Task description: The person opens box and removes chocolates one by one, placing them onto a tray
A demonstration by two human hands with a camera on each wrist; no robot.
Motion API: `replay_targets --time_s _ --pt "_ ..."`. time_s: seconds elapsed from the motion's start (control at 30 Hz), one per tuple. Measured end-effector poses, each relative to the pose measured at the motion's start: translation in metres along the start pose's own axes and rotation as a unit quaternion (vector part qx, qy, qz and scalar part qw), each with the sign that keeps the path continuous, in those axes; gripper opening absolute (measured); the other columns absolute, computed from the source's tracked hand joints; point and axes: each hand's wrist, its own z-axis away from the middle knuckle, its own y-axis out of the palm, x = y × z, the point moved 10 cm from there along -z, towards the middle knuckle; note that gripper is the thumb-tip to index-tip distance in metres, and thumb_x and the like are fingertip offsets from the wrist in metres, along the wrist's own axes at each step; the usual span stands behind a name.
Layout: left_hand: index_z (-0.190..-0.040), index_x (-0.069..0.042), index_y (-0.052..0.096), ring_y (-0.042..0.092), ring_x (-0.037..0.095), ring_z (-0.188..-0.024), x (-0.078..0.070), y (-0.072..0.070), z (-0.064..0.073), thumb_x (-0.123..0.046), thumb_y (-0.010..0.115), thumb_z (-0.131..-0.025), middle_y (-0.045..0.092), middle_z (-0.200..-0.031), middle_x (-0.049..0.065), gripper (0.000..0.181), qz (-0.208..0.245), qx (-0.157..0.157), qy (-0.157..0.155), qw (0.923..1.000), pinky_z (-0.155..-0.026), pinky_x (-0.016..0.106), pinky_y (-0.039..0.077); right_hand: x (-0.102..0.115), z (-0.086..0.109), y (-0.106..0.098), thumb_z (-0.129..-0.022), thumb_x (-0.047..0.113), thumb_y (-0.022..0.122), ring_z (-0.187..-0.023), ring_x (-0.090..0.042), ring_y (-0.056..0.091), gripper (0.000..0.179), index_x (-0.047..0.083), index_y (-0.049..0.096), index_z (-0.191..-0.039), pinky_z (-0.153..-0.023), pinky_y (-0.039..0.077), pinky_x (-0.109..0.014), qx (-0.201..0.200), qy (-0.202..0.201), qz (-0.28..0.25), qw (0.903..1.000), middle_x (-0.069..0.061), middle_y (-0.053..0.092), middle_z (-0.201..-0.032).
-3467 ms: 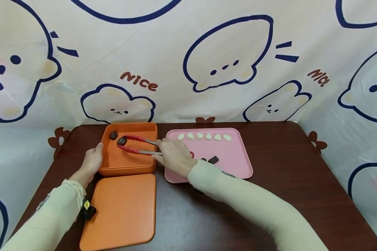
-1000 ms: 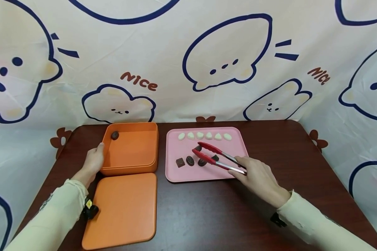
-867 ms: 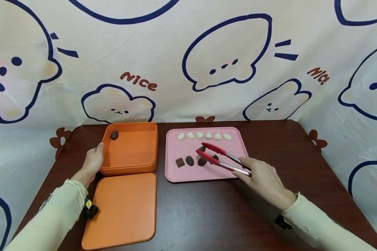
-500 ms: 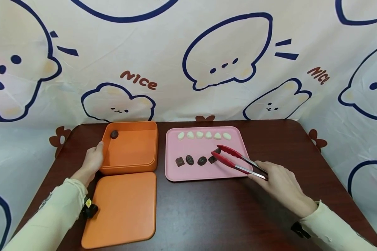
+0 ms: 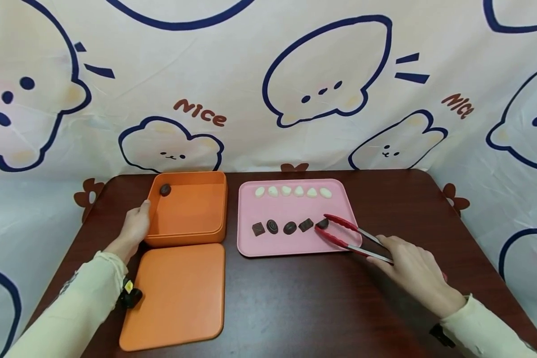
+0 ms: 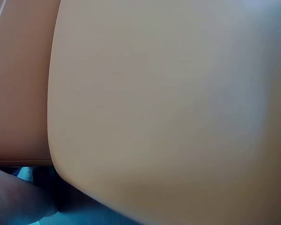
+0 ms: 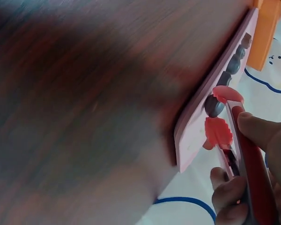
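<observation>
In the head view my right hand [image 5: 411, 268] grips metal tongs [image 5: 367, 243] with red tips. The tips stand on either side of a dark chocolate [image 5: 323, 223], at the right end of a row of several dark chocolates [image 5: 289, 227] on a pink tray [image 5: 277, 246]. The right wrist view shows my thumb on the tongs' red handle [image 7: 255, 173]. My left hand [image 5: 136, 223] holds the left wall of an orange box [image 5: 188, 211], its fingers partly hidden. One dark chocolate [image 5: 165, 189] lies in the box's far left corner.
Several white pieces [image 5: 286, 190] form a row along the tray's far side. An orange lid [image 5: 174, 298] lies flat in front of the box, under my left forearm, and fills most of the left wrist view. A printed cloth [image 5: 250, 74] hangs behind the brown table [image 5: 295, 308].
One of two chocolates has left the box. The tongs carried it over the tray and rightward past the others, to the right end of the dark row. My left hand has stayed at the box.
</observation>
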Motion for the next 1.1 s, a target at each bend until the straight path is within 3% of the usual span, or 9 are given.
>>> replay_targets --time_s 0.13,0.27,0.4,0.5,0.6,0.67,0.77,0.93,1.1 --pt "-0.157 0.01 0.016 0.018 0.048 -0.15 0.0 0.0 0.0 -0.052 0.002 -0.106 0.012 -0.164 0.033 0.082 -0.001 0.001 -0.004 1.0 -0.122 0.062 0.021 0.009 0.002 -0.011 -0.079 0.037 0.085 -0.067 -0.022 0.066 0.054 0.009 0.069 -0.123 -0.044 0.044 -0.039 -0.052 -0.051 0.042 0.9965 -0.012 0.073 -0.11" --pt "-0.157 0.01 0.016 0.02 0.047 -0.15 -0.001 0.001 -0.001 -0.052 0.002 -0.106 0.013 -0.164 0.033 0.082 -0.001 0.001 -0.003 1.0 -0.121 0.062 0.022 0.018 0.004 -0.021 -0.075 0.034 0.087 -0.064 -0.021 0.068 0.055 0.01 0.069 -0.121 -0.042 0.044 -0.038 -0.1 -0.112 0.071 0.986 -0.009 0.074 -0.105" --pt "-0.157 0.01 0.017 0.021 0.046 -0.149 -0.001 0.001 -0.001 -0.052 0.002 -0.106 0.015 -0.164 0.032 0.082 0.002 -0.001 -0.003 1.0 -0.121 0.061 0.023 0.023 0.003 -0.027 -0.072 0.03 0.089 -0.061 -0.021 0.068 0.053 0.007 0.069 -0.116 -0.043 0.047 -0.038 -0.116 -0.147 0.081 0.979 -0.009 0.076 -0.099" --pt "-0.158 0.009 0.017 0.02 0.046 -0.15 0.0 0.001 -0.001 -0.053 0.002 -0.106 0.013 -0.164 0.032 0.082 0.003 0.0 -0.005 1.0 -0.122 0.061 0.022 0.015 -0.005 -0.024 -0.077 0.031 0.086 -0.056 -0.016 0.059 0.047 0.008 0.071 -0.115 -0.044 0.044 -0.037 -0.064 -0.108 0.055 0.9905 -0.002 0.071 -0.079" --pt "-0.158 0.009 0.016 0.018 0.047 -0.15 0.0 0.001 -0.001 -0.053 0.002 -0.106 0.012 -0.165 0.032 0.082 0.002 0.002 -0.005 1.0 -0.122 0.062 0.021 -0.002 -0.013 -0.013 -0.086 0.036 0.079 -0.057 -0.013 0.049 0.044 0.007 0.073 -0.119 -0.046 0.039 -0.033 0.022 -0.033 0.0 0.9992 0.004 0.061 -0.067" --pt "-0.157 0.01 0.018 0.02 0.046 -0.149 0.0 0.001 -0.001 -0.053 0.002 -0.105 0.014 -0.164 0.032 0.083 0.002 0.0 -0.003 1.0 -0.121 0.062 0.022 -0.012 -0.016 -0.006 -0.09 0.037 0.076 -0.057 -0.012 0.044 0.046 0.005 0.072 -0.122 -0.046 0.037 -0.031 0.073 0.008 -0.043 0.9963 0.005 0.055 -0.064" --pt "-0.156 0.01 0.021 0.026 0.046 -0.145 -0.002 0.002 -0.001 -0.054 0.002 -0.105 0.02 -0.161 0.033 0.084 0.0 0.0 0.004 1.0 -0.119 0.061 0.027 -0.022 -0.02 0.003 -0.093 0.034 0.073 -0.052 -0.008 0.04 0.046 0.0 0.071 -0.123 -0.045 0.034 -0.026 0.124 0.035 -0.118 0.9846 0.005 0.049 -0.061" --pt "-0.155 0.011 0.024 0.028 0.044 -0.142 -0.002 0.001 0.0 -0.054 0.003 -0.105 0.022 -0.159 0.033 0.084 -0.001 -0.002 0.006 1.0 -0.117 0.059 0.028 -0.029 -0.028 0.015 -0.097 0.033 0.069 -0.051 -0.005 0.033 0.039 0.0 0.074 -0.117 -0.045 0.031 -0.022 0.165 0.036 -0.198 0.9657 0.007 0.038 -0.06" --pt "-0.156 0.01 0.021 0.023 0.045 -0.147 0.0 0.0 0.001 -0.053 0.003 -0.105 0.018 -0.162 0.033 0.084 0.0 -0.001 -0.002 1.0 -0.12 0.061 0.024 -0.027 -0.035 0.018 -0.096 0.034 0.069 -0.052 -0.007 0.037 0.046 -0.003 0.07 -0.122 -0.044 0.034 -0.024 0.156 0.041 -0.169 0.9722 0.005 0.041 -0.061"
